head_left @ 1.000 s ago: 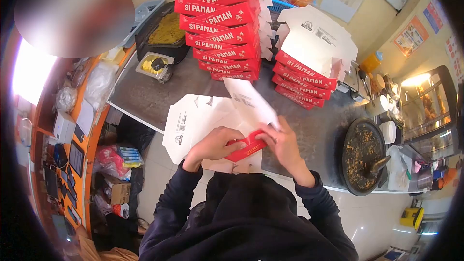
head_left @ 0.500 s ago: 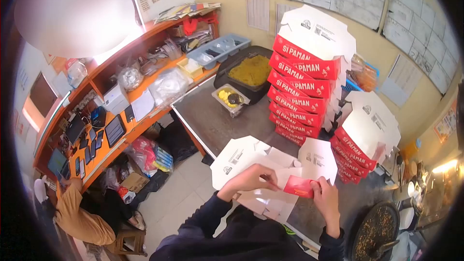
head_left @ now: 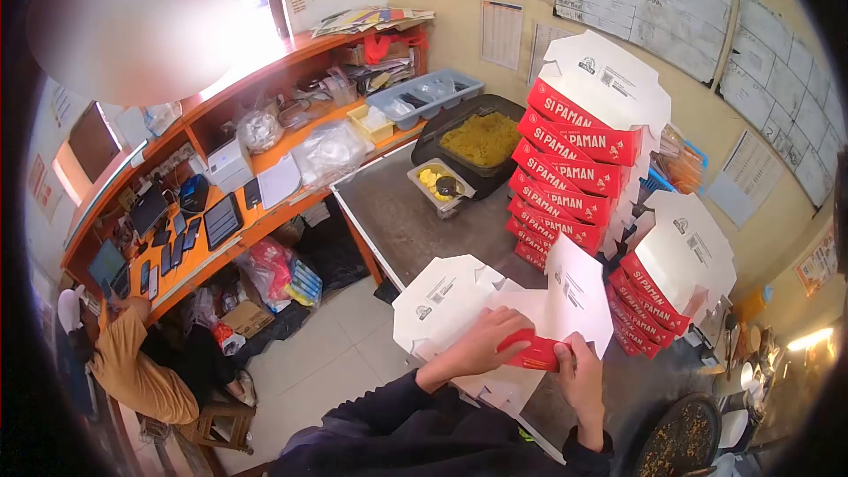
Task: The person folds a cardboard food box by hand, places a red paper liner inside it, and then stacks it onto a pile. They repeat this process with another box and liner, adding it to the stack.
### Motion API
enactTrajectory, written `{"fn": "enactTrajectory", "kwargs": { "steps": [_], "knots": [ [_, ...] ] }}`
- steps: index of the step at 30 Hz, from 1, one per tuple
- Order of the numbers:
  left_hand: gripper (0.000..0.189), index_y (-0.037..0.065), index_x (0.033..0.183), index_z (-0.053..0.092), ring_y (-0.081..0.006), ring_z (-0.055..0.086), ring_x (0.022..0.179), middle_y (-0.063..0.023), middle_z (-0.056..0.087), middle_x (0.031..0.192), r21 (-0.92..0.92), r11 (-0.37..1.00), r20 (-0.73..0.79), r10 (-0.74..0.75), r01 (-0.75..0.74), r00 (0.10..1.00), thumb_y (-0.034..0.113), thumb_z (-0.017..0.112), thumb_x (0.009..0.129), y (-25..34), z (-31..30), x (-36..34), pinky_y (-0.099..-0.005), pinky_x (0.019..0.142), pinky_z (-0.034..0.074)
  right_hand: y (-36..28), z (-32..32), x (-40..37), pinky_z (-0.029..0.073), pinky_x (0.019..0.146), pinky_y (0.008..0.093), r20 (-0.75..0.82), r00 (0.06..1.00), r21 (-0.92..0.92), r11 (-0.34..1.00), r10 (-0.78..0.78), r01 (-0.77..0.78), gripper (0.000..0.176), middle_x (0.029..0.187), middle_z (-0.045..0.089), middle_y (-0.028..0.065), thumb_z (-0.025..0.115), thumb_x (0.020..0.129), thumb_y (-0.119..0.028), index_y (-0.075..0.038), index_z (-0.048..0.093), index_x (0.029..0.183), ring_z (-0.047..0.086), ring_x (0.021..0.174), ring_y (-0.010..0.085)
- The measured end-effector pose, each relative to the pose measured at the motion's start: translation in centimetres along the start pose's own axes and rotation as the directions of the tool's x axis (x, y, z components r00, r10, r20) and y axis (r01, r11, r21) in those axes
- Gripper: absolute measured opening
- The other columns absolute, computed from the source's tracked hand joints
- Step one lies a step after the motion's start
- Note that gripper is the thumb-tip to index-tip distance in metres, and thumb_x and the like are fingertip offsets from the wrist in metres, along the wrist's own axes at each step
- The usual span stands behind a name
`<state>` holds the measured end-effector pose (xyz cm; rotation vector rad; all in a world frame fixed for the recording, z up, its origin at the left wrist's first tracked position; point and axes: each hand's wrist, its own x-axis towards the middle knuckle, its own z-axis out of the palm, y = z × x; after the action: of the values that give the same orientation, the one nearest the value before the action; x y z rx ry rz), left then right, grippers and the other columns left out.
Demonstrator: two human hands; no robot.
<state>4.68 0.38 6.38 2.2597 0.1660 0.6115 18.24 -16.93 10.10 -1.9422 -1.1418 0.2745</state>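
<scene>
A partly folded white and red box point(head_left: 459, 300) lies at the table's near edge, one white flap point(head_left: 579, 296) standing up. My left hand point(head_left: 486, 340) is closed on the left part of the box's red panel point(head_left: 534, 354). Fingers and thumb of my right hand point(head_left: 579, 375) pinch the same panel at its right end. Beyond my hands rises a tall stack of red and white boxes point(head_left: 574, 159); a shorter stack point(head_left: 649, 300) stands to its right.
A black tray of yellow food point(head_left: 481, 140) and a small clear container point(head_left: 436, 184) sit at the table's back. A round dark pan point(head_left: 680, 437) is at lower right. Someone in a tan top point(head_left: 141, 367) sits at the orange desk point(head_left: 256, 234) on the left.
The camera view has shifted. My left hand has moved onto the red panel, and the panel has tipped. The right white flap stands more upright.
</scene>
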Motion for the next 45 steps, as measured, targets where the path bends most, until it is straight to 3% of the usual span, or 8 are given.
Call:
{"fn": "enactTrajectory", "kwargs": {
  "steps": [9, 15, 20, 25, 37, 40, 43, 45],
  "knots": [
    [0.062, 0.01, 0.14, 0.043, -0.0335, 0.044, 0.129, -0.0183, 0.046, 0.14, -0.091, 0.98, 0.17, 0.189, -0.175, 0.967, 0.037, 0.069, 0.091, 4.8, 1.0, -0.2, -0.047, 0.104, 0.032, -0.9, 0.9, -1.1, 0.042, 0.081, 0.039, -0.269, 0.963, 0.084, 0.996, 0.035, -0.013, 0.015, 0.101, 0.057, 0.014, 0.064, 0.094, -0.018, -0.004, 0.059, 0.096, 0.052, 0.099, 0.0283],
    [0.085, 0.01, 0.143, 0.039, -0.0475, 0.03, 0.142, -0.0263, 0.024, 0.156, 0.017, 0.921, -0.141, 0.386, -0.388, 0.911, 0.021, 0.087, 0.073, 1.7, 4.4, -2.4, -0.0581, 0.114, 0.031, 3.0, -2.2, 0.4, 0.04, 0.095, 0.0364, -0.66, 0.746, 0.001, 0.994, -0.084, 0.113, 0.019, 0.104, 0.055, 0.0146, 0.058, 0.08, -0.004, -0.002, 0.06, 0.099, 0.051, 0.105, 0.0297],
    [0.069, 0.011, 0.135, 0.053, -0.0465, 0.032, 0.144, -0.0239, 0.041, 0.15, 0.201, 0.973, 0.311, 0.042, -0.109, 0.95, 0.043, 0.08, 0.081, -5.8, 2.8, -5.2, -0.0554, 0.115, 0.032, 7.8, -12.2, 5.3, 0.048, 0.09, 0.0332, -0.846, 0.533, 0.074, 0.992, 0.01, 0.1, 0.038, 0.113, 0.07, 0.0192, 0.052, 0.083, 0.001, 0.002, 0.068, 0.118, 0.065, 0.101, 0.0211],
    [0.064, 0.011, 0.128, 0.062, -0.0448, 0.035, 0.143, -0.0191, 0.047, 0.149, 0.274, 0.959, 0.552, -0.093, -0.075, 0.828, 0.059, 0.068, 0.086, -10.8, 5.3, -9.9, -0.0524, 0.111, 0.039, 12.9, -20.6, 9.2, 0.053, 0.073, 0.0343, -0.863, 0.499, -0.269, 0.907, -0.077, -0.324, 0.039, 0.091, 0.071, 0.0201, 0.056, 0.082, -0.006, -0.004, 0.069, 0.119, 0.068, 0.075, 0.0262],
    [0.026, 0.009, 0.103, 0.068, -0.0349, 0.058, 0.119, -0.0138, 0.068, 0.114, 0.302, 0.95, 0.642, -0.266, 0.082, 0.719, 0.032, 0.057, 0.099, -9.7, 4.6, -8.8, -0.0445, 0.094, 0.051, 11.8, -19.5, 8.6, 0.049, 0.093, 0.0472, -0.745, 0.663, -0.396, 0.75, 0.074, -0.529, 0.028, 0.107, 0.068, 0.0185, 0.057, 0.097, -0.027, -0.008, 0.069, 0.114, 0.064, 0.105, 0.0363],
    [0.017, 0.008, 0.1, 0.067, -0.0338, 0.064, 0.104, -0.0127, 0.068, 0.108, 0.246, 0.969, 0.552, -0.113, -0.032, 0.826, 0.023, 0.06, 0.097, -10.3, 4.9, -10.3, -0.0435, 0.086, 0.053, 9.9, -16.3, 6.3, 0.049, 0.092, 0.045, -0.71, 0.548, -0.661, 0.688, -0.442, -0.301, 0.021, 0.104, 0.067, 0.0142, 0.061, 0.096, -0.02, -0.006, 0.069, 0.11, 0.063, 0.104, 0.0356],
    [0.013, 0.009, 0.101, 0.068, -0.0326, 0.068, 0.088, -0.0108, 0.068, 0.103, 0.125, 0.984, 0.399, 0.065, -0.124, 0.915, 0.019, 0.063, 0.094, -14.1, 5.6, -12.9, -0.0407, 0.075, 0.055, 5.9, -10.8, 3.3, 0.05, 0.089, 0.0424, -0.569, 0.759, -0.396, 0.914, -0.317, 0.085, 0.018, 0.106, 0.066, 0.0123, 0.066, 0.092, -0.013, -0.005, 0.068, 0.107, 0.062, 0.102, 0.0351],
    [0.013, 0.009, 0.101, 0.071, -0.0305, 0.068, 0.081, -0.0103, 0.069, 0.096, 0.093, 0.995, 0.337, -0.009, -0.023, 0.942, 0.014, 0.066, 0.09, -13.5, 4.2, -11.6, -0.0387, 0.071, 0.055, 5.8, -6.8, 1.1, 0.051, 0.089, 0.0407, -0.17, 0.948, -0.246, 0.943, -0.268, 0.222, 0.021, 0.108, 0.067, 0.0123, 0.07, 0.089, -0.013, -0.005, 0.068, 0.108, 0.063, 0.102, 0.0329]
  ]
}}
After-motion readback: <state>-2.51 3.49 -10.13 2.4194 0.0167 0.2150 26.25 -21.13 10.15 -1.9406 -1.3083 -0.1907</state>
